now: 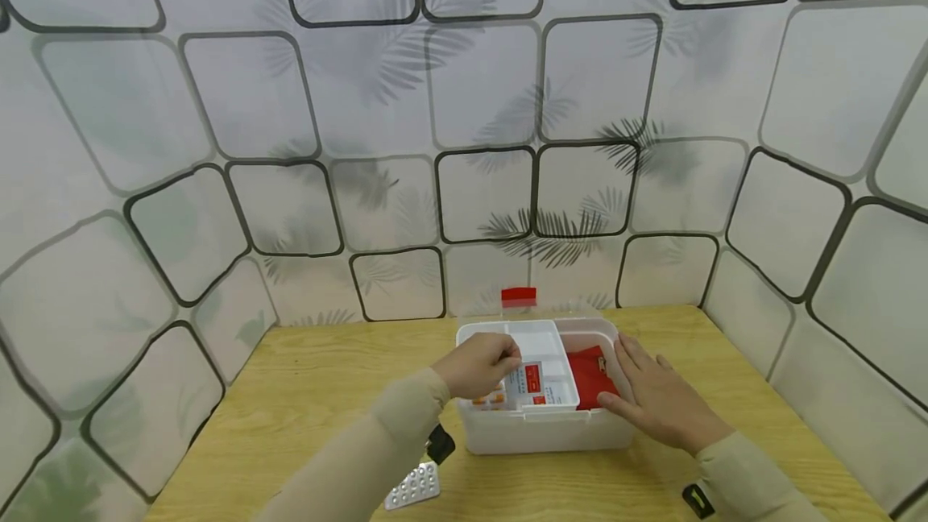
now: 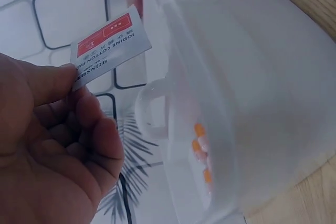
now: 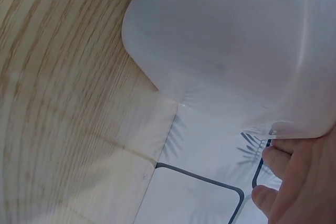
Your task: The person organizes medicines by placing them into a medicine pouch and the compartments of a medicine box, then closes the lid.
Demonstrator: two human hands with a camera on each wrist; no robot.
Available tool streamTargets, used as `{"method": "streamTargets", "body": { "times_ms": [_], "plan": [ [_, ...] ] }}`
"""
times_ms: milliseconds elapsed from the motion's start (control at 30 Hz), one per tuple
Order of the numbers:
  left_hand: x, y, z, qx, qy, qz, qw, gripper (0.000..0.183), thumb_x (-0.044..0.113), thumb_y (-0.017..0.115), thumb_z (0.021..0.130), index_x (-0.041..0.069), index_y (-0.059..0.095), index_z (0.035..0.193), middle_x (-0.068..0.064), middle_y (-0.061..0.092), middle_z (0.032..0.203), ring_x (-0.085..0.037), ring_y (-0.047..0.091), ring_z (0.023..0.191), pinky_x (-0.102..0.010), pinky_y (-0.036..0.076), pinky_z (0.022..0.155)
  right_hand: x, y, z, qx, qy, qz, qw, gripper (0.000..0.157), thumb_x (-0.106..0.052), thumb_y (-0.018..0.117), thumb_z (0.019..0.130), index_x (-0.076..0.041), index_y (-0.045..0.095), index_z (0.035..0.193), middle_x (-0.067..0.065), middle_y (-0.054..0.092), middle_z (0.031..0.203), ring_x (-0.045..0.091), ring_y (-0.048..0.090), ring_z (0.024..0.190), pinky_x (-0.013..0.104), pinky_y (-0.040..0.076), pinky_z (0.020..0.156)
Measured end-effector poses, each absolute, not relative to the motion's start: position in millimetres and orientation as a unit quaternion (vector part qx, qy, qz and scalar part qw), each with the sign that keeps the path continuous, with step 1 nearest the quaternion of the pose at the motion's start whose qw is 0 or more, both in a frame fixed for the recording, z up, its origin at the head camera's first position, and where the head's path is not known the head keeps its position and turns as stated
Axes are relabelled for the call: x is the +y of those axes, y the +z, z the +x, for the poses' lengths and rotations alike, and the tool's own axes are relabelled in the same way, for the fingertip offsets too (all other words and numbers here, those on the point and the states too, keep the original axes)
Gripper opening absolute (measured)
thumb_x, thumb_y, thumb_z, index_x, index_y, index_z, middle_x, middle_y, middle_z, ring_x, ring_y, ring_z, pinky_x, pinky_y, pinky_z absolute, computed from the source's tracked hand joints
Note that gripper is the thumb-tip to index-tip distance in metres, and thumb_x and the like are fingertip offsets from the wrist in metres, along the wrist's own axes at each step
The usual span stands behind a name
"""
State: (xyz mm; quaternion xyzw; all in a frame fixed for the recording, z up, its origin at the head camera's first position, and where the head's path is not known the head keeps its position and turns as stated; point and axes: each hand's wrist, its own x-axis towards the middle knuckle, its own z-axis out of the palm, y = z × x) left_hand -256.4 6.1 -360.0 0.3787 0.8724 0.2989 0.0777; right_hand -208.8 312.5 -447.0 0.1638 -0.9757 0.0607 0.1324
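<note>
My left hand [image 1: 478,364] is over the left part of a white plastic box [image 1: 547,435], above its divided inner tray [image 1: 535,337]. Thumb and fingers pinch an iodine cotton pad packet [image 2: 113,48], white with a red panel, by one corner. Orange-and-white capsules [image 2: 201,150] show through the box's end, below that hand. In the head view, white-and-red packets [image 1: 532,378] appear at the tray's front. My right hand [image 1: 663,403] rests with extended fingers against the box's right side. A red pouch or cloth [image 1: 590,377] lies in the right compartment.
A silver blister pack [image 1: 414,486] lies on the wooden table [image 1: 326,377], in front of the box and to its left. The clear lid stands raised behind the box, with a red latch [image 1: 518,297]. A patterned curtain [image 1: 486,192] surrounds the table's back and sides.
</note>
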Motion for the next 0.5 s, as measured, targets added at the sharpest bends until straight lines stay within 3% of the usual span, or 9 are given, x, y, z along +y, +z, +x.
{"method": "streamTargets", "body": {
  "times_ms": [500],
  "plan": [
    [45,-369,-260,0.885,0.261,0.381,0.052,0.013,0.013,0.058,0.096,0.010,0.062,0.085,0.007,0.054,0.071,-0.004,0.046,0.063,-0.019,0.042,0.061,312,-447,-210,-0.978,0.058,0.151,0.134,0.094,-0.068,0.046,0.089,0.005,0.031,0.146,0.022,0.024,0.154,0.041,0.025,0.139,0.064,0.026,0.104]
  ]
}}
